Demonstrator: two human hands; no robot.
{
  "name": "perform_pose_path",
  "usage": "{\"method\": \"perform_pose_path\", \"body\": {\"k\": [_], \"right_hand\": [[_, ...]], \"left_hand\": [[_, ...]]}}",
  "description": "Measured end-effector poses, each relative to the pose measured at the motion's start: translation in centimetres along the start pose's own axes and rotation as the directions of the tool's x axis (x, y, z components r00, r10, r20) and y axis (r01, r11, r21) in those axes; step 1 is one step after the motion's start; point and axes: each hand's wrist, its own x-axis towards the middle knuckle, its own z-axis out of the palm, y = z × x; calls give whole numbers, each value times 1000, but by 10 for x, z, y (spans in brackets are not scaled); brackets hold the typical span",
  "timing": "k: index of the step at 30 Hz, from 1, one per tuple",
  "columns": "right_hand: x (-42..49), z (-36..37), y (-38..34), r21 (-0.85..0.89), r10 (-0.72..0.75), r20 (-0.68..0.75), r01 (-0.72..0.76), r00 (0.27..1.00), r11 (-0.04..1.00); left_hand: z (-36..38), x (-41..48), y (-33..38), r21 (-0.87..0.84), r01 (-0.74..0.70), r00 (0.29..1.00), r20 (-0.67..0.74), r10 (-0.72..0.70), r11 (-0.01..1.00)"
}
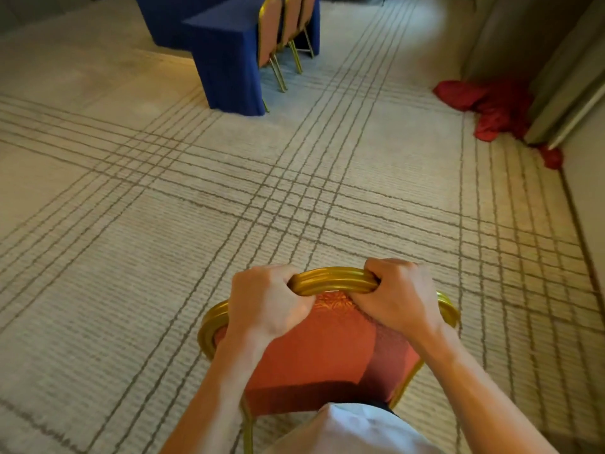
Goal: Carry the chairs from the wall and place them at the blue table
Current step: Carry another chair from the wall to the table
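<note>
Close in front of me is a chair (327,358) with a gold frame and a red-orange padded back. My left hand (265,303) grips the top rail of its backrest on the left. My right hand (397,298) grips the same rail on the right. Its seat and most of its legs are hidden below the back. The blue table (226,57), draped in blue cloth to the floor, stands far ahead at the upper left. Three matching chairs (278,31) stand in a row along its right side.
A pale carpet (131,257) with grey crossing lines covers the floor between me and the table. A crumpled red cloth (487,103) lies on the floor at the right, by a wall and curtain (556,70).
</note>
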Motion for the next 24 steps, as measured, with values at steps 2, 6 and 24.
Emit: {"method": "perform_pose_path", "body": {"k": [2,6,24], "right_hand": [[24,10,21,-3,12,2,-12,1000,1000],[78,25,54,24,10,-8,-10,1000,1000],[267,72,136,-5,23,-13,-23,1000,1000]], "left_hand": [[15,29,1,16,4,1000,12,-5,1000],[39,90,-2,31,20,999,29,-21,999],[111,306,-35,-54,-142,981,129,147,988]]}}
